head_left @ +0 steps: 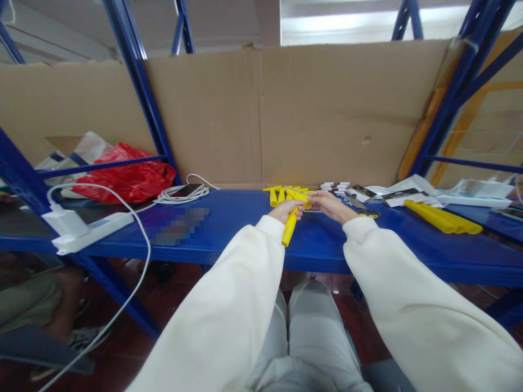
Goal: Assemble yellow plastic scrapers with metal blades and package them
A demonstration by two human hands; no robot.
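So the left hand [289, 210] has its grip wrapped around a yellow handle [289, 233], held near the front edge of the blue surface [235, 218] with its lower end sticking out below the fingers. The right hand [324, 203] is up at the far end of it, fingertips right there, but honestly can't tell if that grip is pinched on anything or just touching. Main worry imo: if the left fingers loosen while the right ones push, the smooth-looking handle could twist or slip, and being that close to the edge it might end up on the floor. Also, the other yellow pieces [273, 197] sit just behind, so a careless knuckle could scatter them. The small cards [335, 187] are near the right hand too, so a sweeping wrist might shove those around.
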